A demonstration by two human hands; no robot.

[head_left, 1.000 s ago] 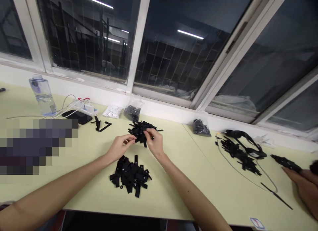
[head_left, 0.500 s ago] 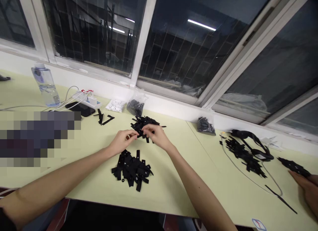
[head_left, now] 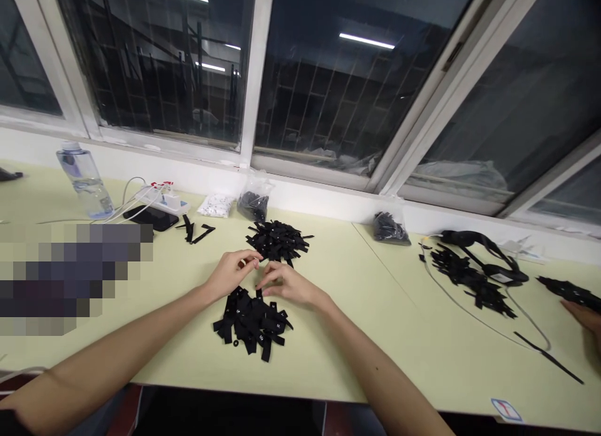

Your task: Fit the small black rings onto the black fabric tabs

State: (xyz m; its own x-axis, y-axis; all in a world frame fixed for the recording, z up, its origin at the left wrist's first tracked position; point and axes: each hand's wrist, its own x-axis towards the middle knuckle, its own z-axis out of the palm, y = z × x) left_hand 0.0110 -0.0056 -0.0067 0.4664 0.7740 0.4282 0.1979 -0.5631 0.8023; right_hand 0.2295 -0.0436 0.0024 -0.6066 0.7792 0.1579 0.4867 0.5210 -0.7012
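My left hand [head_left: 231, 275] is held above the table between two piles of black fabric strips, thumb and fingers pinched together. Whatever is in that pinch, if anything, is too small to make out. My right hand [head_left: 290, 284] hovers at the top edge of the near pile [head_left: 253, 323], its thumb and fingers a little apart beside a strip that sticks up there. Small white letters mark several strips in this pile. Just beyond both hands lies the far pile of black strips [head_left: 279, 238]. A small black ring [head_left: 235, 343] rests at the near pile's lower left.
Along the window side stand a water bottle [head_left: 86, 181], a power strip [head_left: 166, 199], a phone [head_left: 151, 218], a white packet [head_left: 216, 205] and bags of black pieces [head_left: 253, 204] [head_left: 390, 228]. Rightward are a black headset [head_left: 488, 254], more strips [head_left: 469, 279] and another person's hand [head_left: 582, 317].
My right hand has come back from the far pile to the top of the near pile. My left hand stays pinched in about the same place. The view has shifted slightly.
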